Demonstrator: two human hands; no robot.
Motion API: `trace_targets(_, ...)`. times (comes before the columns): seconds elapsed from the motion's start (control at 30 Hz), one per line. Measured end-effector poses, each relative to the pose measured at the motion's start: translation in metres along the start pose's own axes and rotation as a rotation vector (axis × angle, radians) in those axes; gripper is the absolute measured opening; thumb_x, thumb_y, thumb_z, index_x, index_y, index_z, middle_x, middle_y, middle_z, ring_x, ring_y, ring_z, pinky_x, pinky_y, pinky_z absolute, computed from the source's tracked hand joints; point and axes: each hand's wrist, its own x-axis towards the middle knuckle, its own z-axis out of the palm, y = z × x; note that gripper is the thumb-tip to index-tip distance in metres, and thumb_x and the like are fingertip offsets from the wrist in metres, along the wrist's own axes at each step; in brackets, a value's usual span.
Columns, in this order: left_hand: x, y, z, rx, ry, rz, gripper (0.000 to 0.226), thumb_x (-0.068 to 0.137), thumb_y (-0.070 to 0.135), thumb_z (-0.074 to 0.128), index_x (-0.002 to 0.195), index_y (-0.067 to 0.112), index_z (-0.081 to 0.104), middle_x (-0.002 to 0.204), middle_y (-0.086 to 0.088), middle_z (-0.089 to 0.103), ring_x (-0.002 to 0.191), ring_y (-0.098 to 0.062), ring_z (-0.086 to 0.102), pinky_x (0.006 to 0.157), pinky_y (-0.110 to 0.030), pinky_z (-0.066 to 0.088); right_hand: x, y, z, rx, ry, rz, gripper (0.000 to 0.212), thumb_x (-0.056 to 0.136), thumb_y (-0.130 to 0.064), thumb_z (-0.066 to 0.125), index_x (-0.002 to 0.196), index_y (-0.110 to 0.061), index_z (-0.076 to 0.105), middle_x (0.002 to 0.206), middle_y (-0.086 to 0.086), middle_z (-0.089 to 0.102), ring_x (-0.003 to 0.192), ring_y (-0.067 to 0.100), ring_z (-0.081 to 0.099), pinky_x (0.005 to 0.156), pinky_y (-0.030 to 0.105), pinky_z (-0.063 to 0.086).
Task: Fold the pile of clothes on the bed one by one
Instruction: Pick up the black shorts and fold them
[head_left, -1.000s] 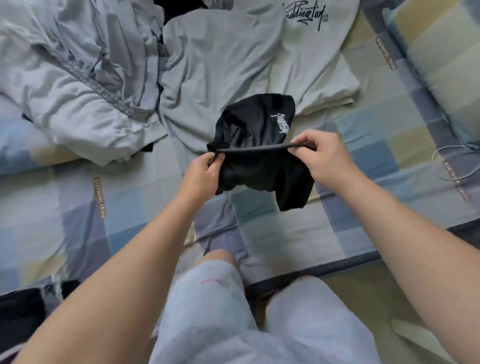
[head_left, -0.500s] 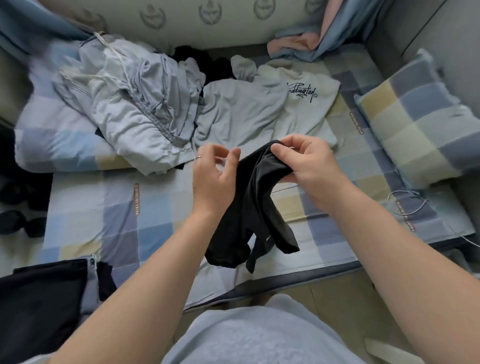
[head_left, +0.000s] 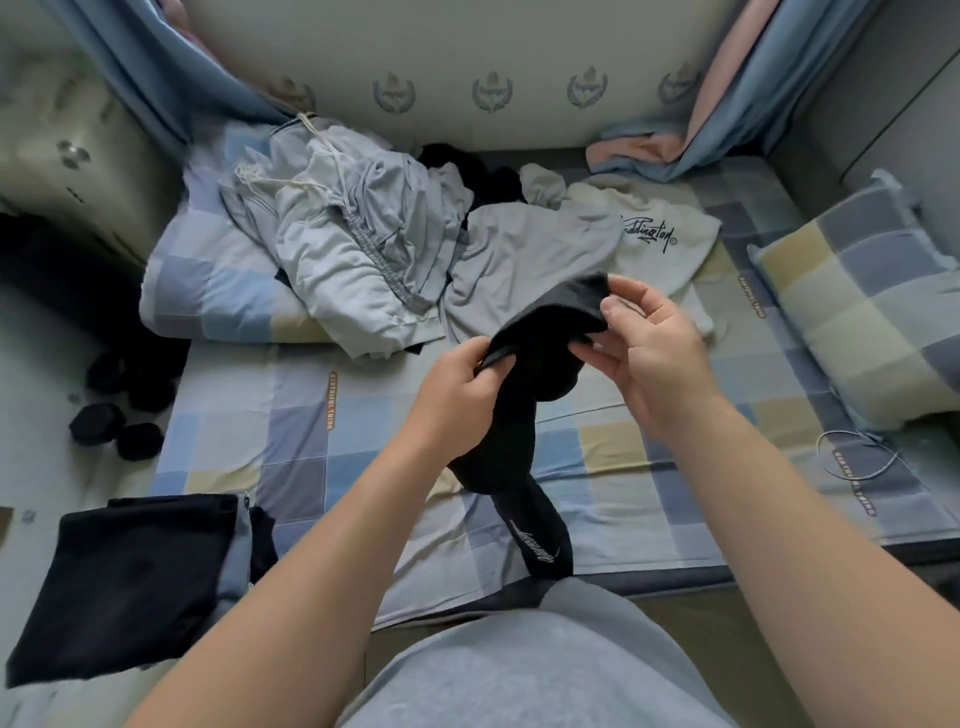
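the black garment (head_left: 511, 415) now hangs longer; left hand (head_left: 457, 384) pinches its edge, right hand (head_left: 644, 348) grips loosely, fingers half open. that loose grip could drop it.

The garment (head_left: 511, 415) is black with white script, the sheet (head_left: 322, 431) checks blue, grey and yellow, the curtains (head_left: 156, 78) blue.

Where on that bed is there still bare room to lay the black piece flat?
The checked sheet lies bare in front, between the folded dark stack at the near left corner and the pillow on the right, under the hands holding the black garment. A cord loop lies below the pillow. The far half is crowded with the grey pile and the white printed shirt.
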Motion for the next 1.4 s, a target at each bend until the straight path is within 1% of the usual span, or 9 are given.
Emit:
trace_targets(0.17,-0.005,0.033,0.003,-0.326,0.099,-0.122,0.018,0.099,0.016,0.052,0.098,0.015,0.070,0.087,-0.005,0.071,0.082,-0.018,0.065,0.069,-0.035,0.053,-0.031,0.039,-0.017,-0.280,-0.257,0.044,0.030,0.095,-0.008,0.065,0.121,-0.022,0.060,0.118,-0.005,0.071,0.107,0.004,0.068,0.089,0.027,0.057)
trace_targets(0.37,-0.003,0.104,0.040,-0.770,-0.022,-0.353,0.037,0.103,0.009,0.040,0.133,-0.009,0.050,0.109,-0.023,0.060,0.069,-0.029,0.071,0.058,-0.037,0.060,-0.034,0.064,-0.039,-0.505,-0.447,0.050,0.042,0.086,-0.015,0.078,0.123,-0.019,0.059,0.111,-0.009,0.070,0.101,-0.009,0.061,0.081,0.007,0.045)
trace_targets(0.47,0.005,0.129,0.054,-0.888,-0.024,-0.350,0.035,0.104,0.012,0.038,0.131,-0.005,0.054,0.103,-0.019,0.064,0.070,-0.024,0.070,0.065,-0.033,0.062,-0.018,0.057,-0.048,-0.543,-0.349,0.089,0.009,0.091,-0.022,0.073,0.096,-0.016,0.069,0.085,0.002,0.071,0.082,0.014,0.066,0.071,0.022,0.048)
trace_targets(0.6,0.025,0.140,0.066,-0.961,0.176,-0.316,0.025,0.106,0.014,0.038,0.113,0.006,0.059,0.069,-0.006,0.071,0.069,-0.020,0.071,0.064,-0.033,0.062,-0.005,0.040,-0.092,-0.630,-0.382,0.080,0.017,0.096,-0.024,0.065,0.097,-0.009,0.071,0.092,0.018,0.071,0.087,0.029,0.068,0.079,0.041,0.055)
trace_targets(0.73,0.040,0.124,0.083,-0.890,0.295,-0.360,0.024,0.107,0.018,0.040,0.113,0.007,0.061,0.106,-0.013,0.073,0.096,-0.024,0.073,0.079,-0.038,0.060,-0.001,0.012,-0.134,-0.508,-0.409,0.039,0.026,0.094,-0.027,0.066,0.103,-0.003,0.069,0.103,0.028,0.068,0.097,0.040,0.069,0.082,0.052,0.056)
trace_targets(0.83,0.038,0.113,0.111,-0.729,0.216,-0.383,0.025,0.105,0.029,0.048,0.122,0.013,0.059,0.123,-0.007,0.069,0.109,-0.023,0.067,0.084,-0.037,0.055,0.007,-0.009,-0.156,-0.411,-0.391,0.017,0.010,0.099,-0.012,0.062,0.097,-0.005,0.069,0.090,0.014,0.075,0.087,0.028,0.074,0.075,0.041,0.060)
trace_targets(1.1,0.008,0.099,0.183,-0.261,-0.119,-0.217,0.058,0.060,0.059,0.080,0.097,0.019,0.062,0.093,0.004,0.070,0.085,-0.012,0.069,0.077,-0.030,0.056,0.018,-0.061,-0.180,-0.172,-0.260,-0.018,0.018,0.103,-0.012,0.053,0.101,-0.003,0.069,0.095,0.020,0.075,0.091,0.033,0.074,0.074,0.042,0.063)
trace_targets(1.27,0.016,0.092,0.207,-0.048,-0.126,-0.027,0.026,0.085,0.037,0.071,0.105,0.022,0.066,0.095,0.005,0.072,0.092,-0.014,0.068,0.091,-0.049,0.055,0.025,-0.080,-0.189,-0.037,-0.225,-0.008,0.018,0.104,-0.012,0.050,0.104,-0.003,0.065,0.090,0.013,0.077,0.092,0.030,0.075,0.079,0.043,0.062)
trace_targets(1.4,0.025,0.094,0.201,-0.027,-0.047,0.033,0.029,0.088,0.043,0.060,0.082,0.016,0.050,0.067,0.000,0.045,0.063,-0.020,0.043,0.064,-0.043,0.034,0.033,-0.086,-0.201,-0.016,-0.179,0.002,0.018,0.106,-0.015,0.047,0.110,-0.010,0.064,0.097,0.007,0.077,0.098,0.024,0.074,0.081,0.036,0.062)
